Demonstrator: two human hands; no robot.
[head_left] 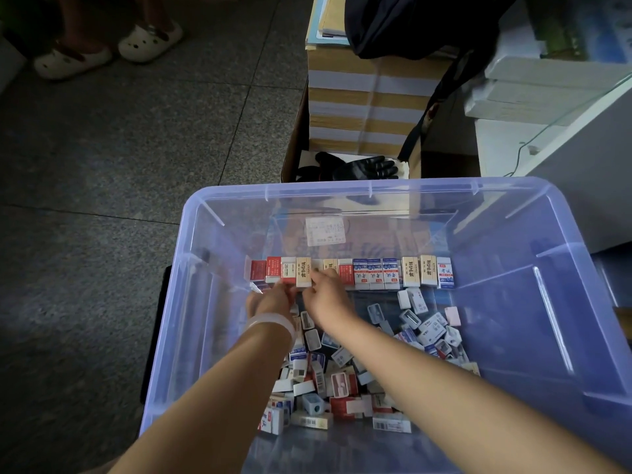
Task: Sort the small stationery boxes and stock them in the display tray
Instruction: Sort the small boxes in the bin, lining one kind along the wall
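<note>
A clear plastic bin [564, 241] with a bluish tint sits on a grey speckled floor [102, 165], and both of the person's arms reach down into it. Along the far wall of the bin stands a row of small boxes [376, 273], upright and side by side: red-and-white ones at the left, cream ones with "ERASER" printed on them, then blue-and-white ones, more cream ones, and a last blue-and-white one at the right end.

The left hand [270, 301], with a pale band [273, 321] round its wrist, rests against the bottom edges of the red-and-white boxes at the left part of the row; its fingers are curled forward, though the view is too blurred to say whether they pinch a box or only touch it. The right hand [328, 295] lies just beside it, fingers bent at the foot of a cream box [303, 271]; it seems to pinch that box, but the fingertips are hidden.

Nearer the person, a loose heap of small boxes [342, 378] covers the bin's floor, lying at all angles, with a few pencil sharpeners mixed in.

Beyond the bin, a black glove [362, 167] lies in an open cardboard box [290, 155] in front of a tall stack of paper [369, 107]. At the top left, a pair of pale clogs [113, 49] stands on the floor.
</note>
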